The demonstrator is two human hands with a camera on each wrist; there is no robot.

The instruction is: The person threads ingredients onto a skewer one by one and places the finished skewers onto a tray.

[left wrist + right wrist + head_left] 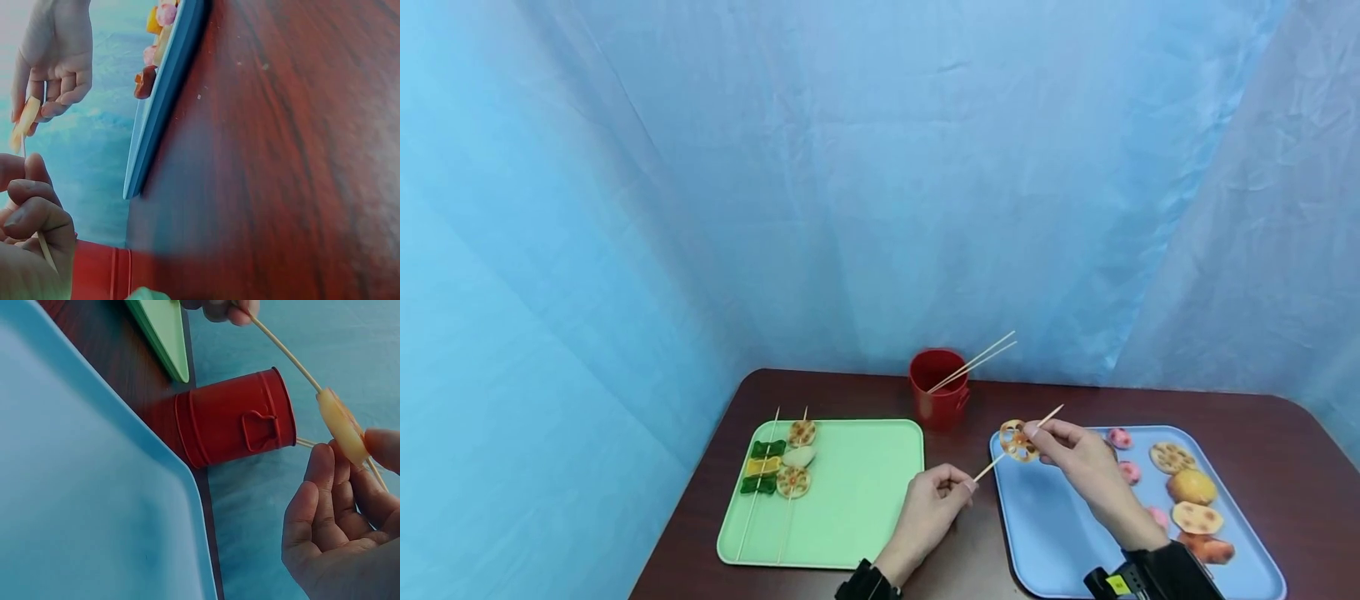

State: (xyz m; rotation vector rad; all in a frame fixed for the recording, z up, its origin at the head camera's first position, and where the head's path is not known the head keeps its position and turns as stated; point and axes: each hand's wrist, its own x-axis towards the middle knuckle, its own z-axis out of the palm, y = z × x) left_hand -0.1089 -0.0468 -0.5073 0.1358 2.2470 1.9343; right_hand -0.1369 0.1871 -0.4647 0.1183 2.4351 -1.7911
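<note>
My left hand (927,510) pinches a bamboo skewer (988,469) near its lower end, over the gap between the two trays. The skewer slants up to the right and passes through a lotus root slice (1006,444), brown-edged with holes. My right hand (1088,468) grips that slice at its right edge, above the far left corner of the blue tray (1037,517). In the right wrist view the lotus root slice (337,422) is seen edge-on between thumb and fingers, with the skewer's tip coming out beyond it.
The green tray (865,500) on the left bears two loaded skewers, one with green and yellow pieces (763,467), one with lotus slices and a pale piece (798,457). Behind stands a red bucket (938,404) with bamboo skewers (981,358). Several food pieces (1192,487) lie on the blue tray's right.
</note>
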